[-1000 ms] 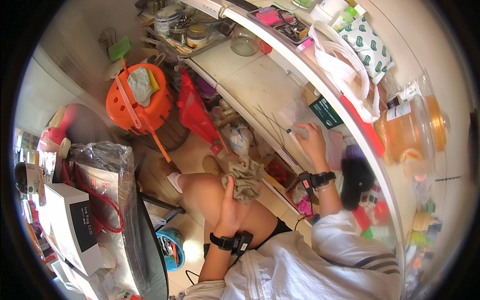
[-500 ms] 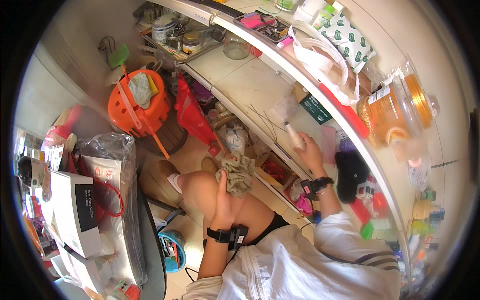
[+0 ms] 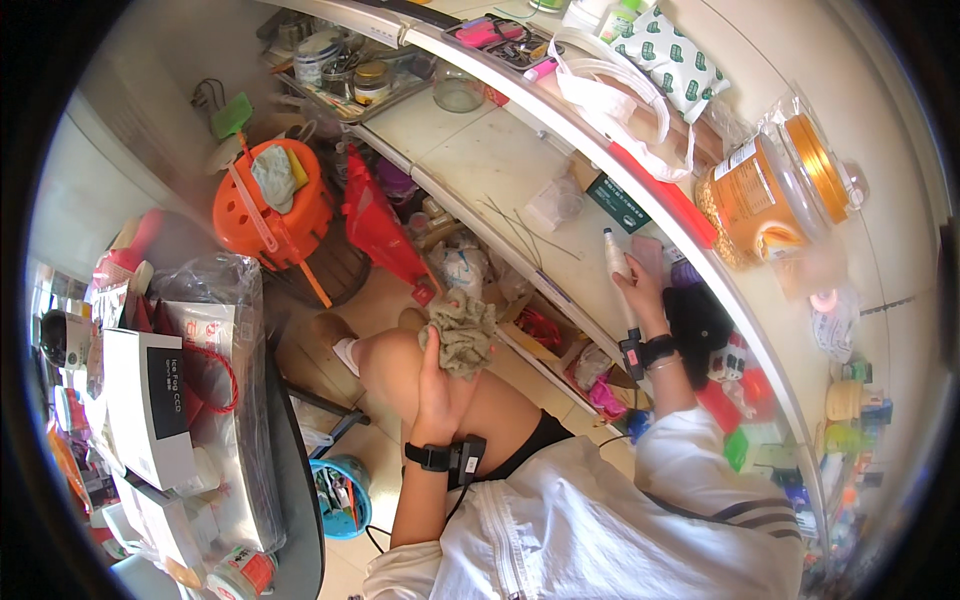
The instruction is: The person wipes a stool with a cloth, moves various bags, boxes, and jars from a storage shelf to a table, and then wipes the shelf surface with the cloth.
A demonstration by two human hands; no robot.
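1. Holding a crumpled, grey-green cloth (image 3: pixel 463 332) in the left hand (image 3: pixel 440 392), with fingers and thumb bunched around the cloth. Up above the bare knee, near the front edge of the shelf (image 3: pixel 460 150).
2. Holding a slim white bottle (image 3: pixel 614 256) with a dark tip in the right hand (image 3: pixel 645 297), with fingers curled around the lower end. Tip pointing away from the body. Over the shelf; touching it or just above it, cannot tell.
3. Wearing a black strap with a small dark box on each wrist.
4. Close to the right hand: a flat pink thing (image 3: pixel 649 250), and a soft black thing (image 3: pixel 702 325) beside the wrist.
5. A bit past the bottle: a dark green box (image 3: pixel 617 203), a crumpled clear bag (image 3: pixel 555 204) and some thin sticks (image 3: pixel 526 238).
6. Farther back on the same shelf: a clear glass jar (image 3: pixel 458 92), near a tray full of little pots.
7. On the floor side, to the left: a bright orange tub (image 3: pixel 240 228) with holes, and a blue bin (image 3: pixel 345 523) full of bits.
8. Up on the right: a big jar (image 3: pixel 765 195) with a gold lid, lying tipped over.
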